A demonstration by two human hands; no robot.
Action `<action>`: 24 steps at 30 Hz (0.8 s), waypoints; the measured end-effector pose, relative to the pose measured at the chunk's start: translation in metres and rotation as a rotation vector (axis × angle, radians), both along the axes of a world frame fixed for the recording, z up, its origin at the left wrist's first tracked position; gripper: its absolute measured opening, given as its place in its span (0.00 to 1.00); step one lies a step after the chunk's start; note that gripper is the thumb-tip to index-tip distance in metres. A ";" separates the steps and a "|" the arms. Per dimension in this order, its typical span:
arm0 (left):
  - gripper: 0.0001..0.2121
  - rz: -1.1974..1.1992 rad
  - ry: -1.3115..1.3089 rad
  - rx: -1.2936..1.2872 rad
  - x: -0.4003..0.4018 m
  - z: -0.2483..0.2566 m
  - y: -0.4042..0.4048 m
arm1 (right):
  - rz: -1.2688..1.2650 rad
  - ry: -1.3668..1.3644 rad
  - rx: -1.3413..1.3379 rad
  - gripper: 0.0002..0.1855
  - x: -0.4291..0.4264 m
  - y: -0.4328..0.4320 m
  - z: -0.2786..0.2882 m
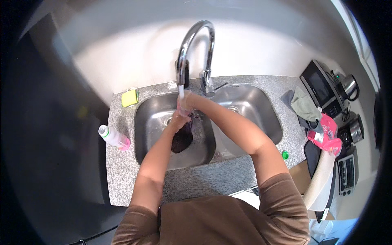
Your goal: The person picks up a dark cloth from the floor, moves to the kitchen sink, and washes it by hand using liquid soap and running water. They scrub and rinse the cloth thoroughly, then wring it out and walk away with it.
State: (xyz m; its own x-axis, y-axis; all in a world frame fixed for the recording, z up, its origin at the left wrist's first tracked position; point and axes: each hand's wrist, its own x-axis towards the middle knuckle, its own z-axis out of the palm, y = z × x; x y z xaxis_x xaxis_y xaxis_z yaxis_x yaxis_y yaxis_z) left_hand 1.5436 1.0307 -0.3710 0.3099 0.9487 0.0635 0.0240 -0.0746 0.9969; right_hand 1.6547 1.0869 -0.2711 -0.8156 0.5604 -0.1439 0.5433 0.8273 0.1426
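Note:
Water runs from the chrome gooseneck faucet over both hands above the left sink basin. My right hand is directly under the stream, its fingers blurred by water. Just below it, my left hand is closed around the upper part of a dark, wet item, possibly cloth. The item hangs down into the basin, with a purplish tint near the hand. Splashing hides whether my right hand grips it too. Both hands are close together and seem to touch.
A yellow sponge and a bottle with pink liquid stand left of the sink. The right basin adjoins. A green cap, cloths, a pink plastic package, a microwave and a kettle are right.

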 end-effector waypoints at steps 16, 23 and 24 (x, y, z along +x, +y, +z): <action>0.13 -0.081 0.184 0.048 0.006 0.137 -0.042 | 0.170 -0.270 -0.254 0.11 0.007 -0.013 0.110; 0.07 -0.101 0.226 0.132 -0.014 0.087 -0.034 | -0.452 0.616 0.159 0.06 0.059 -0.065 0.073; 0.08 -0.068 0.236 0.093 -0.017 0.084 -0.036 | -0.725 0.930 0.109 0.06 0.072 -0.077 0.069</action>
State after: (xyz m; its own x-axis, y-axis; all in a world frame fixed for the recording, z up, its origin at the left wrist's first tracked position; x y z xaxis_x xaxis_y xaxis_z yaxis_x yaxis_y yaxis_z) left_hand 1.5269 0.9950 -0.2872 0.3896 0.9185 0.0676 0.2466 -0.1748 0.9532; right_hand 1.7263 1.0100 -0.2017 -0.0689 0.9078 0.4136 0.8129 0.2914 -0.5043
